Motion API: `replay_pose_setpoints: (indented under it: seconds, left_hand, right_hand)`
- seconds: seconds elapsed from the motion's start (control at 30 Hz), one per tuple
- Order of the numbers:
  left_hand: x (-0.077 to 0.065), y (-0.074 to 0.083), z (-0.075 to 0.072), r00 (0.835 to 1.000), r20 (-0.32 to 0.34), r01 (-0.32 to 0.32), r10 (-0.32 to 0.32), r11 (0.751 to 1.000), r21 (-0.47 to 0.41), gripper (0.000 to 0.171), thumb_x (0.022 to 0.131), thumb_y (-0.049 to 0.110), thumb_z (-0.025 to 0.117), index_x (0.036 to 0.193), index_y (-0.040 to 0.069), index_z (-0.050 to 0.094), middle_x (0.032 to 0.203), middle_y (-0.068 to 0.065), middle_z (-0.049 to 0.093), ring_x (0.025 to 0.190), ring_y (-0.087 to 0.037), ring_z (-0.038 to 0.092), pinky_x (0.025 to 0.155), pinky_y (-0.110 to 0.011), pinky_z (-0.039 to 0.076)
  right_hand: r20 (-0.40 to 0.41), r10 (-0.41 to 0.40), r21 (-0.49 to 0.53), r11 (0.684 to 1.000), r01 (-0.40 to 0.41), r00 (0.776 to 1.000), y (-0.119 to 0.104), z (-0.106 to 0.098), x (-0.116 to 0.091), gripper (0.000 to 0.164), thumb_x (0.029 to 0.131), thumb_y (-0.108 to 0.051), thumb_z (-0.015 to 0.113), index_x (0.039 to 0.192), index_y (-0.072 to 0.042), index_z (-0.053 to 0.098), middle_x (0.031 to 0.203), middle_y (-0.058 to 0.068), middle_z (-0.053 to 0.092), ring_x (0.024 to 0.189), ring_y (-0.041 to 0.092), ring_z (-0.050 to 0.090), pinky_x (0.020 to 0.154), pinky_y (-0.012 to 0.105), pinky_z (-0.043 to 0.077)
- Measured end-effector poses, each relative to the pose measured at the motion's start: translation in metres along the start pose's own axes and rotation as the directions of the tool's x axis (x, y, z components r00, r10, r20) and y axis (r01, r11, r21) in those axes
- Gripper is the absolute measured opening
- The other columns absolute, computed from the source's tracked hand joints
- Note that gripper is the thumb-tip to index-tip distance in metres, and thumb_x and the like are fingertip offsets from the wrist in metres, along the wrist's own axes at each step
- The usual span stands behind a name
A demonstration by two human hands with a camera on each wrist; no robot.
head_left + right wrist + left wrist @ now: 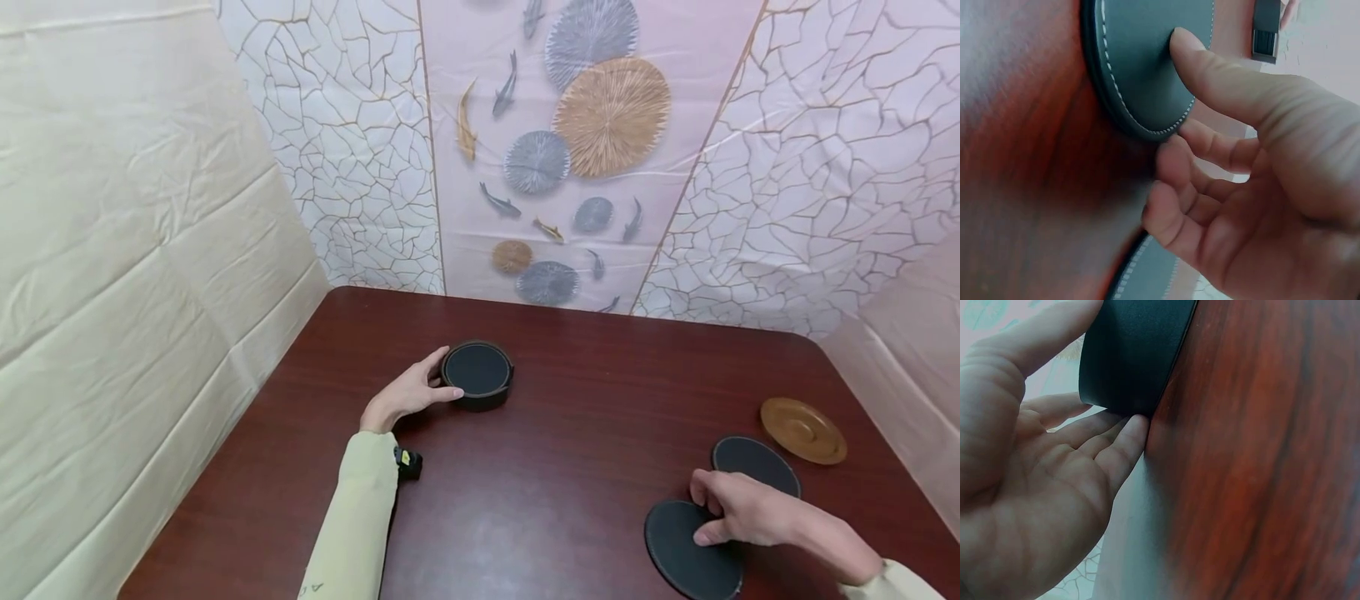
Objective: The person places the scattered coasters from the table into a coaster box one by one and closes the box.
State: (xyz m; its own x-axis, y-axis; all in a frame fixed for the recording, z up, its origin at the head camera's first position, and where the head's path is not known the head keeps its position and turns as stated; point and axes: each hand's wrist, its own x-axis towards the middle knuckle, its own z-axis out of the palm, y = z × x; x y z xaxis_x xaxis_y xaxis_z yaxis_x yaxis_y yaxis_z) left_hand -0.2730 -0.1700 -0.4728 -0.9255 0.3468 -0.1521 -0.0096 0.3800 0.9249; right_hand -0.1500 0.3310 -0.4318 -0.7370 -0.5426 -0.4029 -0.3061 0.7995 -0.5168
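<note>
At the back of the table, my left hand (411, 390) holds the side of a round black coaster holder (483, 402), thumb on the near side and fingers on the far side. A dark disc with a brown rim shows at its top. In the left wrist view the holder's smooth wall (1132, 356) lies between thumb and fingers. On the right, my right hand (750, 508) pinches a round black coaster (678, 542) by its edge. White stitching runs round this coaster (1141, 69), and the thumb lies on its face. A second black coaster (750, 457) lies behind that hand, partly hidden.
A round brown wooden disc (802, 429) with a ringed centre lies near the right table edge, beyond the second coaster. The dark red wooden table (555, 475) is bounded by cream cloth (150, 250) at the left and patterned cloth (360, 167) at the back.
</note>
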Motion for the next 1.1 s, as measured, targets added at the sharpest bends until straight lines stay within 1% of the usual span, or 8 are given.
replay_pose_setpoints:
  seconds: [0.27,0.3,0.4,0.5,0.57,0.77,0.93,1.1]
  left_hand:
    - [-0.001,-0.002,-0.001,1.0,-0.004,0.0,0.0,1.0,0.005,0.098,0.082,0.033,0.08,0.159,0.021,0.019,0.16,0.0,0.031,0.147,-0.024,0.033,0.117,-0.043,0.033]
    - [-0.001,-0.002,-0.001,1.0,-0.004,0.001,-0.001,1.0,0.002,0.098,0.082,0.033,0.08,0.159,0.021,0.019,0.16,0.0,0.032,0.147,-0.024,0.033,0.117,-0.043,0.033]
    - [-0.001,-0.003,-0.001,1.0,-0.005,0.003,-0.003,1.0,0.001,0.098,0.082,0.033,0.08,0.159,0.021,0.019,0.16,0.0,0.031,0.147,-0.024,0.033,0.117,-0.043,0.033]
    - [-0.001,-0.003,0.0,1.0,-0.003,-0.001,0.001,1.0,0.0,0.099,0.083,0.033,0.08,0.159,0.02,0.018,0.16,-0.001,0.031,0.147,-0.024,0.032,0.117,-0.043,0.033]
    - [0.0,-0.003,0.0,1.0,-0.001,-0.01,0.01,1.0,-0.005,0.098,0.083,0.031,0.08,0.159,0.019,0.018,0.16,-0.001,0.032,0.148,-0.024,0.032,0.117,-0.043,0.033]
    - [0.001,-0.002,0.0,1.0,-0.001,-0.025,0.025,0.999,-0.019,0.098,0.083,0.028,0.08,0.159,0.017,0.019,0.159,-0.001,0.032,0.147,-0.022,0.033,0.116,-0.042,0.034]
    - [0.001,-0.003,0.0,1.0,-0.002,-0.021,0.021,1.0,-0.013,0.098,0.083,0.029,0.08,0.159,0.018,0.019,0.16,-0.002,0.031,0.147,-0.024,0.033,0.117,-0.043,0.033]
    - [0.001,-0.001,0.0,1.0,0.0,-0.009,0.009,1.0,-0.004,0.098,0.083,0.031,0.08,0.159,0.02,0.019,0.159,-0.001,0.032,0.147,-0.024,0.033,0.116,-0.043,0.034]
  right_hand:
    - [-0.024,-0.143,0.01,0.99,0.143,0.989,0.003,0.003,-0.003,0.038,0.084,-0.037,0.077,0.095,-0.013,0.049,0.079,-0.005,0.049,0.068,-0.002,0.041,0.056,0.022,0.032]
    - [-0.01,-0.144,0.041,0.989,0.144,0.99,0.002,0.002,-0.003,0.038,0.085,-0.036,0.076,0.095,-0.012,0.049,0.077,-0.005,0.049,0.065,-0.002,0.042,0.054,0.022,0.033]
    - [0.043,-0.096,0.141,0.986,0.089,0.994,-0.001,-0.001,-0.004,0.038,0.087,-0.034,0.074,0.098,-0.01,0.046,0.072,-0.004,0.05,0.054,0.0,0.048,0.045,0.021,0.038]
    - [0.07,-0.043,0.208,0.978,0.028,0.997,-0.004,-0.006,-0.005,0.039,0.088,-0.033,0.073,0.1,-0.009,0.045,0.066,-0.001,0.051,0.042,0.007,0.052,0.036,0.022,0.041]
    - [0.056,-0.041,0.206,0.978,0.029,0.998,-0.006,-0.009,-0.006,0.039,0.088,-0.034,0.073,0.099,-0.01,0.044,0.065,-0.002,0.051,0.042,0.008,0.052,0.035,0.022,0.041]
    - [-0.007,-0.142,0.183,0.973,0.141,0.99,-0.012,-0.019,-0.006,0.033,0.092,-0.031,0.068,0.098,-0.009,0.045,0.069,-0.006,0.049,0.047,0.003,0.051,0.041,0.026,0.046]
    - [-0.057,-0.196,0.138,0.969,0.203,0.979,-0.021,-0.027,-0.009,0.027,0.095,-0.029,0.064,0.097,-0.012,0.044,0.071,-0.008,0.048,0.047,0.001,0.051,0.042,0.026,0.046]
    - [-0.121,-0.213,0.138,0.964,0.228,0.97,-0.035,-0.035,-0.007,0.024,0.097,-0.027,0.062,0.098,-0.012,0.043,0.073,-0.006,0.048,0.045,0.001,0.049,0.04,0.025,0.045]
